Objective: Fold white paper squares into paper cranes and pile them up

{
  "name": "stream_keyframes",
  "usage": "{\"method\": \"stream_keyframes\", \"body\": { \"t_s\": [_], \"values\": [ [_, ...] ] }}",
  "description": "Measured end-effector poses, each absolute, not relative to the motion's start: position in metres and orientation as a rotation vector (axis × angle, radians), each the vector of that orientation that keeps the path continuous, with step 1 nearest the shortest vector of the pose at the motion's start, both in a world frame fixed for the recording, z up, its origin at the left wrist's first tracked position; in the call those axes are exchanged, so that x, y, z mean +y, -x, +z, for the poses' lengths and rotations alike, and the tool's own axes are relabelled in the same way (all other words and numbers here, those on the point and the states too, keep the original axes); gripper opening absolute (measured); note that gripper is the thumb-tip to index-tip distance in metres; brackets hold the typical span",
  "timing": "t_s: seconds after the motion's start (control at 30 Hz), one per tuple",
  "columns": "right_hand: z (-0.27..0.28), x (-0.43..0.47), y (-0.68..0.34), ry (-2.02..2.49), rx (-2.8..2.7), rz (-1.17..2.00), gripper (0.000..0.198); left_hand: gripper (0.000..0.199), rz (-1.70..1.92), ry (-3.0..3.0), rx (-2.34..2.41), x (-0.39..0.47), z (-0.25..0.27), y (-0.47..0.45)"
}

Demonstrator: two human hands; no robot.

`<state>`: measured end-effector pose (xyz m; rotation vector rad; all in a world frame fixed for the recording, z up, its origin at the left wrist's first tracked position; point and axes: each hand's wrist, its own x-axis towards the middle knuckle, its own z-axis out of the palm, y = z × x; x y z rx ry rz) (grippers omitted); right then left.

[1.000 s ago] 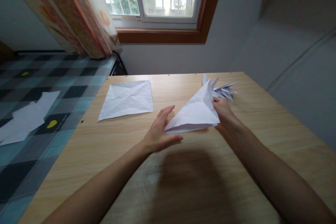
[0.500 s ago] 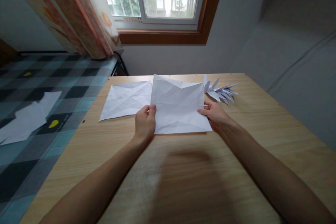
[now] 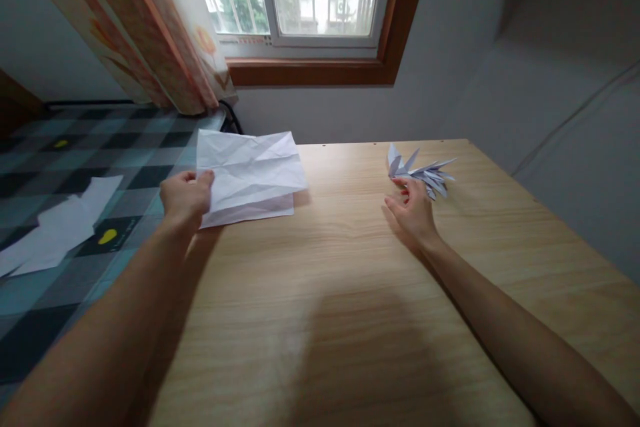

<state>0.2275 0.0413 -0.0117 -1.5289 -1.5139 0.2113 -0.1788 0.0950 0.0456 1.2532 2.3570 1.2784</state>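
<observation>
A creased white sheet of paper (image 3: 255, 163) is pinched at its left edge by my left hand (image 3: 186, 197), fingers closed. It hangs raised over a second white sheet (image 3: 250, 212) lying on the table, which it mostly covers. My right hand (image 3: 413, 210) holds nothing, thumb and fingers apart. Its fingertips are at the near side of a cluster of white folded paper cranes (image 3: 433, 177) with pointed tips; whether they touch it I cannot tell. The hand hides part of the cluster.
The pale wooden table (image 3: 310, 293) stretches below the window. To the left is a checked cloth surface (image 3: 30, 333) with several white paper pieces (image 3: 63, 230) on it. A curtain (image 3: 165, 47) hangs at the back left, and a cable (image 3: 570, 117) runs along the right wall.
My left hand has carried the sheet leftward over the other sheet. My right hand has let go of the sheet's right edge and moved slightly right, to the folded paper cranes.
</observation>
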Motion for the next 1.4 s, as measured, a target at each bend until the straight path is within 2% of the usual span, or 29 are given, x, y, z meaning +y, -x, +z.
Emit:
{"method": "stream_keyframes", "body": {
  "t_s": [0.13, 0.27, 0.33, 0.43, 0.57, 0.63, 0.77, 0.87, 0.97, 1.1, 1.17, 1.27, 1.4],
  "values": [
    [-0.018, 0.044, -0.245, 1.797, -1.627, -0.187, 0.031, 0.029, 0.963, -1.303, 2.524, 0.09, 0.039, 0.2],
    [-0.027, 0.046, -0.255, 1.975, -1.747, -0.345, 0.028, 0.059, 0.814, -1.498, 2.596, 0.079, 0.033, 0.196],
    [-0.031, 0.047, -0.258, 2.017, -1.78, -0.367, 0.03, 0.061, 0.702, -1.899, 2.621, 0.073, 0.03, 0.186],
    [-0.034, 0.049, -0.26, 2.042, -1.793, -0.334, 0.036, 0.058, 0.48, -2.334, 2.37, 0.07, 0.022, 0.169],
    [-0.032, 0.048, -0.257, 1.951, -1.785, -0.274, 0.041, 0.063, 0.057, -2.323, 2.145, 0.079, 0.009, 0.161],
    [-0.027, 0.045, -0.251, 1.832, -1.792, -0.249, 0.041, 0.064, -0.008, -2.269, 2.114, 0.083, 0.008, 0.162],
    [-0.015, 0.033, -0.23, 1.481, -1.854, -0.099, 0.038, 0.056, 0.19, -2.316, 2.117, 0.081, 0.018, 0.151],
    [-0.01, 0.019, -0.21, 1.285, -1.823, 0.036, 0.032, 0.052, 0.73, -2.294, 1.967, 0.064, 0.025, 0.118],
    [-0.009, 0.004, -0.193, 1.163, -1.795, 0.144, 0.027, 0.069, 1.006, -1.994, 1.536, 0.037, 0.019, 0.07],
    [-0.01, -0.01, -0.184, 1.029, -1.823, 0.205, 0.028, 0.095, 1.015, -1.699, 1.185, 0.007, 0.0, 0.023],
    [-0.009, -0.013, -0.182, 0.981, -1.807, 0.208, 0.027, 0.096, 1.076, -1.662, 1.109, 0.001, -0.008, 0.015],
    [-0.006, -0.015, -0.178, 0.949, -1.774, 0.232, 0.026, 0.091, 1.162, -1.521, 1.01, 0.0, -0.014, 0.015],
    [-0.006, -0.017, -0.169, 0.885, -1.761, 0.365, 0.02, 0.068, 1.128, -1.425, 0.896, -0.001, -0.01, 0.018]
  ]
}}
